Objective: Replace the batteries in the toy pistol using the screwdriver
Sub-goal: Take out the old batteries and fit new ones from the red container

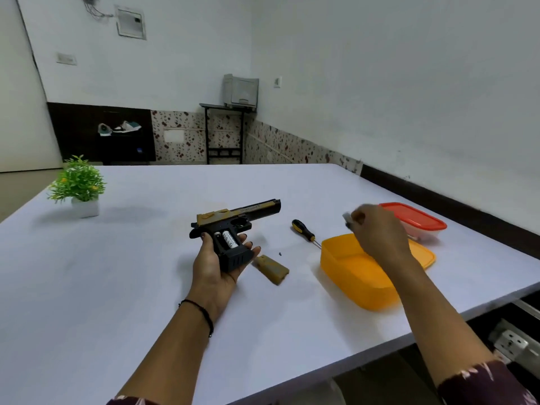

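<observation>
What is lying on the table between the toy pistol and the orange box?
In the head view: the screwdriver, a tan cover and a small dark bit, perhaps a screw.

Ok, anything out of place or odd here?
Nothing damaged or spilled. The toy pistol has its battery bay open, its cover lies loose on the table, and a small dark speck, possibly the screw, sits beside it.

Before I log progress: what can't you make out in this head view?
All in the head view:
- Item pinched in right hand: blurred, mostly inside the grip.
- Red-lidded box contents: hidden by its lid and that hand.
- Toy pistol open battery bay: too small to count cells.
- Dark speck near loose cover: too small to identify.
</observation>
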